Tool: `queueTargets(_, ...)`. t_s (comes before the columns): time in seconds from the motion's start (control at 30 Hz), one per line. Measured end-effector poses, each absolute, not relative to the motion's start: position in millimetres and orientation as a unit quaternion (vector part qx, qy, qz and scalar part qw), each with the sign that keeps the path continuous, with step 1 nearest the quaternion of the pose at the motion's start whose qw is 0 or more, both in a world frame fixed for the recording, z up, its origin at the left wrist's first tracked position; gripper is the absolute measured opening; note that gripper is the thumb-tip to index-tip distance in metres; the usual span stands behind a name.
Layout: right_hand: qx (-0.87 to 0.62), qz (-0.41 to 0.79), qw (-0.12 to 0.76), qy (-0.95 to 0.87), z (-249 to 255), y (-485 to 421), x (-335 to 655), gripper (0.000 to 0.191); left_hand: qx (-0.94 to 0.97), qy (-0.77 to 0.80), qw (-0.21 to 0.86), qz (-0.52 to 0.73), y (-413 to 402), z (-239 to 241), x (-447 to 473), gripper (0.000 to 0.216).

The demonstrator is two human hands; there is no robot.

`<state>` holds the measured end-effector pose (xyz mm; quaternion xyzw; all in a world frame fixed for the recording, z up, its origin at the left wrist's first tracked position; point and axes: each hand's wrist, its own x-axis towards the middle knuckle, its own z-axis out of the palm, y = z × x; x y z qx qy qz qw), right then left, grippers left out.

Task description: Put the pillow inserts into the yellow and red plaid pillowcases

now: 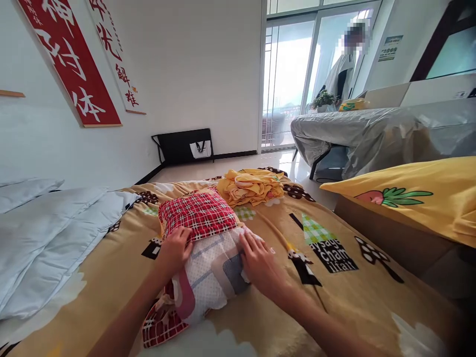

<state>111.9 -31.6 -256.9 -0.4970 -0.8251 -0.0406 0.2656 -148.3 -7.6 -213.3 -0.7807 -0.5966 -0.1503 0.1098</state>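
- A patterned white pillow [206,265] lies at the centre of the frame, red plaid fabric [201,213] over its upper part; more plaid shows at its lower left.
- It looks light, soft and padded, likely to sag or bunch but hardly fragile; the thin plaid should crease and slide easily.
- The two side edges seem the best hold, gripping pillow and fabric together near the plaid's lower edge.
- The left hand [177,250] rests at that edge, fingers bent and close together; the right hand [260,260] lies along the right side, fingers slightly spread. Whether either pinches cloth, I cannot tell.
- Beneath, a tan printed bedspread [119,282] carries partly cut-off lettering, right of centre: "ysage", "cham".
- Upper left, a red scroll [74,59] ends in "体"; a white scroll [117,64] ends in "解难".
- Upper right, wall notices [388,48] are too small to read; no brand is legible.
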Motion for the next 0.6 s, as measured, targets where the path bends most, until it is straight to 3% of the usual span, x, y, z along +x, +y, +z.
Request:
queueTargets(0.13,-0.27,-0.092,0.268,-0.92,-258.4,-69.5,74.3,0.055,-0.718,-0.658,0.084,-0.213,-15.6,-240.4,-184.4,0.026)
queueTargets(0.2,-0.225,-0.123,0.264,-0.93,-269.0,-69.7,49.3,0.054,-0.706,-0.668,0.09,-0.217,-18.0,-249.2,-193.5,0.028)
queueTargets(0.4,-0.263,-0.225,0.298,-0.89,-290.3,-10.6,19.8,0.039,-0.655,-0.713,0.05,-0.248,-22.7,-269.5,-208.0,0.026)
queueTargets(0.6,-0.346,-0.178,0.271,-0.881,-245.5,39.7,24.3,0.033,-0.626,-0.72,-0.018,-0.298,-16.3,-289.3,-195.0,0.017)
